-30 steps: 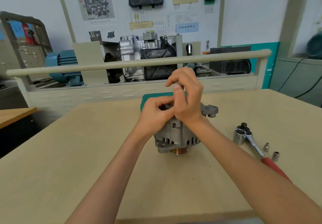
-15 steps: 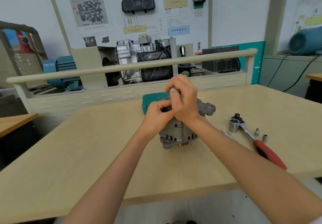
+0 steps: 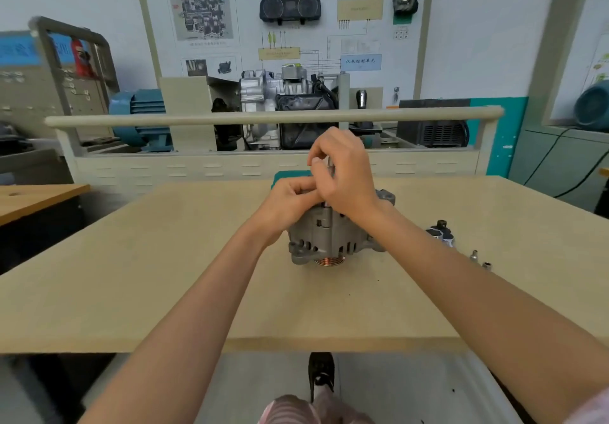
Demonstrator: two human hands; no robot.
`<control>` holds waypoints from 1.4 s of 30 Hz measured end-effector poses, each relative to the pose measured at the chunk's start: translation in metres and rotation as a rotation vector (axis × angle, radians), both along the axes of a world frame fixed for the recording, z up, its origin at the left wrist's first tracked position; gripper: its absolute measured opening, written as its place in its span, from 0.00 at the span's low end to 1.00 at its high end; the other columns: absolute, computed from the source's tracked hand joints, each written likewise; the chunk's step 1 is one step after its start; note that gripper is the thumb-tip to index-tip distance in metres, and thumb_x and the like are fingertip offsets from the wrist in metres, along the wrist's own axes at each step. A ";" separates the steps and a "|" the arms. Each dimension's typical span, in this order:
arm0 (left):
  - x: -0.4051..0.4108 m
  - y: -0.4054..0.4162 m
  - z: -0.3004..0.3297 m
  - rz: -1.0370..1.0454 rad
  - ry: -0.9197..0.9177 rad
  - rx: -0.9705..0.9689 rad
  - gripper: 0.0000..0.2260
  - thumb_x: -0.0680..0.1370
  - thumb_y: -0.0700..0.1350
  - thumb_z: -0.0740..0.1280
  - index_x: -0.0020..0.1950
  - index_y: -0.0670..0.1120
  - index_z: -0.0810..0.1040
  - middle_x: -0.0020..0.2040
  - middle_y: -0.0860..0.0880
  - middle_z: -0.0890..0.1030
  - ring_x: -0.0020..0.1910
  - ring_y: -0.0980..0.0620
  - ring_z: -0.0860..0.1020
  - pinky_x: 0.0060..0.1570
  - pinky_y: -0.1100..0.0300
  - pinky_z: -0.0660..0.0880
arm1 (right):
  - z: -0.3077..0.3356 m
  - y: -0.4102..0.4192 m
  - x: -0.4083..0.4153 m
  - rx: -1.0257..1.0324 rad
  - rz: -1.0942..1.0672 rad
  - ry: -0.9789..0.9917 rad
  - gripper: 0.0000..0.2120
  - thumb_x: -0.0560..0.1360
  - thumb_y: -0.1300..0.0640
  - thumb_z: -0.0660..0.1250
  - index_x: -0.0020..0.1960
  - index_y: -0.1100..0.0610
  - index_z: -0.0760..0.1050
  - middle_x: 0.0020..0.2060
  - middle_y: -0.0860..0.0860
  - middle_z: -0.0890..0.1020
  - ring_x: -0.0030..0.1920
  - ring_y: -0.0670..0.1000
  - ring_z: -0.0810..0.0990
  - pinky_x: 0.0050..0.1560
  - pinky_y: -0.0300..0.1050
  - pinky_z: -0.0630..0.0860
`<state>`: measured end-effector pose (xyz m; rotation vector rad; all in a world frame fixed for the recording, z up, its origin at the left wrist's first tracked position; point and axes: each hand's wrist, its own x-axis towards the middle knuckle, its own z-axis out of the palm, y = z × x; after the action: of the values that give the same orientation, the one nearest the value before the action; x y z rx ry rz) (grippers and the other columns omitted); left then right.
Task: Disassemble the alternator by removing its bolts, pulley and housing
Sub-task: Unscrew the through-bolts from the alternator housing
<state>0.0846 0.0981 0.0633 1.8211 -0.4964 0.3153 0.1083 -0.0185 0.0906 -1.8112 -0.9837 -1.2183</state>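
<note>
A grey alternator (image 3: pixel 329 235) stands on the wooden table (image 3: pixel 164 275) with its copper-coloured pulley (image 3: pixel 329 261) facing down. My left hand (image 3: pixel 290 202) grips the top edge of the housing with curled fingers. My right hand (image 3: pixel 342 173) hovers just above the housing and pinches a thin long bolt (image 3: pixel 330 166) that stands upright out of the alternator's top. The top face of the alternator is hidden behind both hands.
A ratchet wrench head (image 3: pixel 440 232) lies to the right of the alternator, partly behind my right forearm, with two small sockets (image 3: pixel 479 258) beside it. A green case (image 3: pixel 290 176) sits behind the alternator. A railing and an engine display stand beyond the table.
The camera has pulled back and tilted down, so the table's front edge and floor show. Both hands stay at the alternator's top, the right one slightly raised with the bolt.
</note>
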 end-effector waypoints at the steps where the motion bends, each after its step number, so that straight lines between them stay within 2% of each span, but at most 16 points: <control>1: 0.000 0.000 -0.001 0.018 0.009 -0.012 0.13 0.77 0.40 0.67 0.36 0.54 0.83 0.37 0.53 0.84 0.39 0.58 0.82 0.39 0.66 0.77 | 0.003 0.001 -0.002 -0.061 -0.055 0.006 0.13 0.70 0.56 0.56 0.35 0.63 0.74 0.32 0.53 0.72 0.36 0.54 0.70 0.41 0.48 0.67; 3: 0.001 -0.002 -0.004 0.071 0.035 -0.039 0.09 0.76 0.38 0.68 0.38 0.48 0.82 0.36 0.50 0.84 0.39 0.54 0.82 0.41 0.61 0.78 | 0.008 0.006 -0.004 -0.186 -0.274 0.031 0.14 0.73 0.55 0.58 0.36 0.63 0.76 0.33 0.53 0.71 0.39 0.55 0.71 0.43 0.48 0.66; 6: -0.001 -0.007 -0.005 0.168 0.055 -0.091 0.09 0.74 0.35 0.68 0.35 0.45 0.79 0.29 0.54 0.82 0.31 0.62 0.79 0.32 0.69 0.75 | 0.014 0.015 -0.011 -0.370 -0.694 0.061 0.17 0.76 0.50 0.55 0.45 0.61 0.77 0.42 0.56 0.76 0.45 0.57 0.74 0.43 0.48 0.59; 9: -0.003 -0.012 -0.004 0.218 0.042 -0.094 0.10 0.74 0.35 0.67 0.35 0.47 0.77 0.27 0.56 0.80 0.28 0.66 0.77 0.27 0.72 0.71 | 0.015 0.018 -0.017 -0.443 -0.812 0.092 0.17 0.77 0.48 0.55 0.49 0.60 0.75 0.47 0.56 0.75 0.47 0.57 0.73 0.43 0.49 0.60; 12: -0.006 -0.014 -0.002 0.181 0.015 -0.081 0.09 0.75 0.37 0.67 0.39 0.49 0.77 0.30 0.57 0.81 0.30 0.68 0.77 0.28 0.74 0.71 | 0.016 0.015 -0.020 -0.308 -0.624 0.119 0.13 0.76 0.51 0.56 0.37 0.57 0.70 0.34 0.50 0.70 0.40 0.55 0.69 0.44 0.47 0.63; 14: -0.008 -0.013 -0.002 0.130 0.001 -0.076 0.10 0.76 0.37 0.66 0.38 0.50 0.78 0.30 0.58 0.82 0.31 0.67 0.78 0.29 0.74 0.71 | 0.018 0.011 -0.020 -0.216 -0.421 0.194 0.17 0.76 0.53 0.57 0.29 0.58 0.67 0.26 0.48 0.68 0.36 0.53 0.68 0.46 0.47 0.66; 18: -0.011 -0.012 -0.002 0.029 -0.014 -0.065 0.13 0.78 0.43 0.65 0.38 0.57 0.84 0.39 0.56 0.85 0.39 0.63 0.81 0.35 0.74 0.72 | 0.023 0.007 -0.019 0.024 0.050 0.474 0.20 0.77 0.60 0.57 0.28 0.61 0.77 0.24 0.46 0.76 0.34 0.47 0.75 0.52 0.43 0.63; 20: -0.012 -0.012 -0.003 0.024 -0.012 -0.098 0.11 0.78 0.43 0.66 0.41 0.57 0.84 0.42 0.55 0.85 0.42 0.62 0.82 0.37 0.74 0.73 | 0.024 0.002 -0.018 0.172 0.344 0.615 0.21 0.76 0.63 0.55 0.26 0.61 0.75 0.23 0.46 0.75 0.30 0.43 0.72 0.44 0.39 0.69; 23: -0.010 -0.012 -0.005 0.033 -0.011 -0.098 0.09 0.77 0.43 0.67 0.46 0.56 0.83 0.44 0.56 0.85 0.45 0.61 0.82 0.39 0.74 0.73 | 0.027 -0.006 -0.015 0.306 0.573 0.707 0.23 0.77 0.63 0.52 0.26 0.60 0.72 0.22 0.49 0.76 0.25 0.43 0.71 0.30 0.32 0.68; 27: -0.009 -0.013 -0.006 0.033 -0.003 -0.110 0.07 0.76 0.43 0.69 0.48 0.55 0.83 0.44 0.54 0.85 0.47 0.58 0.83 0.48 0.67 0.77 | 0.030 -0.005 -0.013 0.300 0.639 0.778 0.25 0.78 0.60 0.50 0.24 0.60 0.71 0.22 0.50 0.76 0.25 0.44 0.71 0.31 0.33 0.69; 30: -0.010 -0.015 -0.006 0.054 -0.009 -0.130 0.06 0.76 0.41 0.69 0.46 0.52 0.83 0.41 0.54 0.85 0.43 0.58 0.83 0.44 0.67 0.78 | 0.028 -0.002 -0.016 0.122 0.386 0.622 0.22 0.77 0.61 0.53 0.28 0.62 0.76 0.26 0.49 0.78 0.31 0.45 0.74 0.42 0.38 0.73; 33: -0.010 -0.017 -0.006 0.151 -0.017 -0.127 0.10 0.76 0.36 0.67 0.38 0.49 0.80 0.31 0.56 0.83 0.33 0.61 0.80 0.33 0.68 0.74 | 0.015 0.006 -0.019 -0.152 -0.251 0.277 0.13 0.75 0.57 0.58 0.36 0.59 0.77 0.36 0.52 0.79 0.41 0.52 0.75 0.52 0.49 0.71; 35: -0.009 -0.018 -0.006 0.238 -0.014 -0.080 0.12 0.77 0.35 0.64 0.38 0.50 0.76 0.32 0.54 0.80 0.32 0.59 0.76 0.29 0.70 0.72 | 0.006 0.015 -0.024 -0.266 -0.711 0.154 0.13 0.74 0.51 0.57 0.45 0.58 0.76 0.45 0.54 0.77 0.47 0.55 0.73 0.54 0.50 0.65; 36: -0.009 -0.019 -0.005 0.267 -0.016 -0.059 0.12 0.77 0.36 0.63 0.38 0.51 0.74 0.34 0.53 0.79 0.34 0.59 0.74 0.27 0.72 0.70 | 0.002 0.018 -0.027 -0.291 -0.837 0.150 0.15 0.74 0.49 0.57 0.49 0.59 0.75 0.48 0.55 0.76 0.48 0.56 0.72 0.52 0.51 0.64; 39: -0.011 -0.020 -0.003 0.288 -0.032 -0.010 0.10 0.78 0.38 0.62 0.42 0.52 0.74 0.40 0.53 0.78 0.37 0.60 0.73 0.31 0.71 0.71 | 0.002 0.021 -0.030 -0.224 -0.818 0.173 0.18 0.74 0.48 0.56 0.54 0.61 0.73 0.51 0.56 0.74 0.51 0.57 0.70 0.53 0.50 0.62; 42: -0.014 -0.020 -0.001 0.251 -0.025 0.005 0.09 0.77 0.38 0.64 0.41 0.51 0.75 0.36 0.55 0.79 0.33 0.66 0.77 0.30 0.72 0.71 | 0.009 0.017 -0.029 -0.097 -0.477 0.217 0.13 0.75 0.51 0.58 0.45 0.60 0.75 0.44 0.53 0.76 0.51 0.55 0.71 0.58 0.48 0.62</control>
<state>0.0702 0.0785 0.0619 1.8884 -0.2855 0.5083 0.0794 -0.0012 0.0995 -2.2841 -0.5082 -1.2247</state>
